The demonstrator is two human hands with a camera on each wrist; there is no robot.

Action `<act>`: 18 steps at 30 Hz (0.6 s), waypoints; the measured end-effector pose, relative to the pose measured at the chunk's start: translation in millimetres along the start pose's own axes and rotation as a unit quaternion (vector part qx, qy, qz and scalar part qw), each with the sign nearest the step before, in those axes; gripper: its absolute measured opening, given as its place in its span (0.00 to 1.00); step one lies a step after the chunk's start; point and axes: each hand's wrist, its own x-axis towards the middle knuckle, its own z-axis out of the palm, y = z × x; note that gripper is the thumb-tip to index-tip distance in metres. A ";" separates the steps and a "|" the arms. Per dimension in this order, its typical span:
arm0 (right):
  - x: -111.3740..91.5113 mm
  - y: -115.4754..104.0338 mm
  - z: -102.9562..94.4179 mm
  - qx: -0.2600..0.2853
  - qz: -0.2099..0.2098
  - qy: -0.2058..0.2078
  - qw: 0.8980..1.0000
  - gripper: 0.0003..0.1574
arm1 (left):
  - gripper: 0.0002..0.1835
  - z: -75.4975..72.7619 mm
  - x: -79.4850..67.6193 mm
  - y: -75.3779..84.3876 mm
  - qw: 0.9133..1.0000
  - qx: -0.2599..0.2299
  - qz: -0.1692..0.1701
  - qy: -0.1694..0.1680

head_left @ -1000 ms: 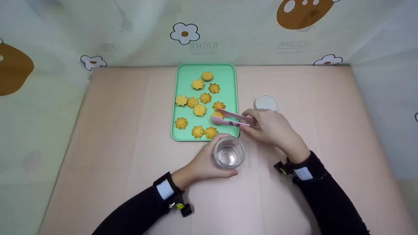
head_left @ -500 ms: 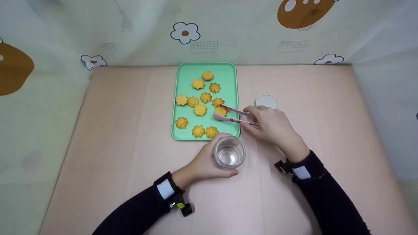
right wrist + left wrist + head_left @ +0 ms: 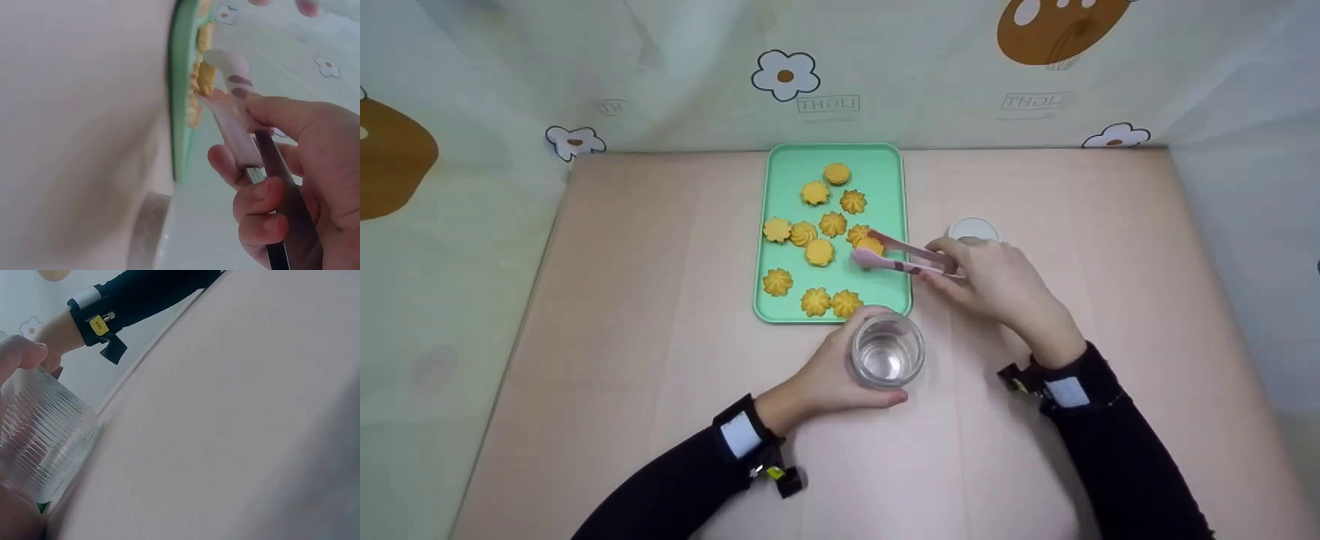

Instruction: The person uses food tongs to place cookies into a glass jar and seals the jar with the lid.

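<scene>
My left hand (image 3: 829,371) grips a ribbed clear glass jar (image 3: 918,361) around its side, just in front of the tray. Its mouth faces up with nothing inside; the left wrist view shows the jar's ridged wall (image 3: 50,439). Pink-tipped tongs (image 3: 911,249) are held in my right hand (image 3: 997,285), thumb on one arm and fingers around the other. Between their tips is a yellow flower-shaped cookie (image 3: 871,246), flat face up, over the right part of the green tray (image 3: 877,161). It overlaps a neighbouring ridged cookie (image 3: 857,234) in the head view.
Several more cookies (image 3: 820,252) lie spread across the tray, some ridged side up, others flat side up. Right of the tray a white round lid (image 3: 975,227) sits on the pink table (image 3: 660,300), partly hidden by my right hand. A patterned curtain (image 3: 922,75) stands behind.
The tongs and the cookie between their tips have shifted away from me and slightly right, beside the ridged cookie. My right hand moved with them; my left hand and the jar stayed put.
</scene>
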 end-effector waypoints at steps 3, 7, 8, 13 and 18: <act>-5.4 0.7 -16.7 0.032 -0.022 0.014 0.999 0.26 | 0.52 0.0 -0.2 -0.5 1.000 -0.001 0.001 0.000; -19.9 -1.6 -46.7 0.075 -0.069 0.039 0.994 0.21 | 0.52 0.0 -0.2 -1.2 1.000 -0.004 -0.001 -0.002; -24.2 -2.7 -54.4 0.083 -0.081 0.044 0.992 0.19 | 0.52 -0.1 -0.2 -1.2 1.000 -0.005 -0.001 -0.002; -46.4 -10.2 -85.9 0.110 -0.148 0.049 0.982 0.22 | 0.53 -0.5 -1.2 0.3 1.000 -0.002 -0.013 0.001; -62.2 -20.5 -100.4 0.113 -0.185 0.015 0.976 0.25 | 0.55 -0.8 -1.8 1.3 1.000 0.005 -0.031 0.001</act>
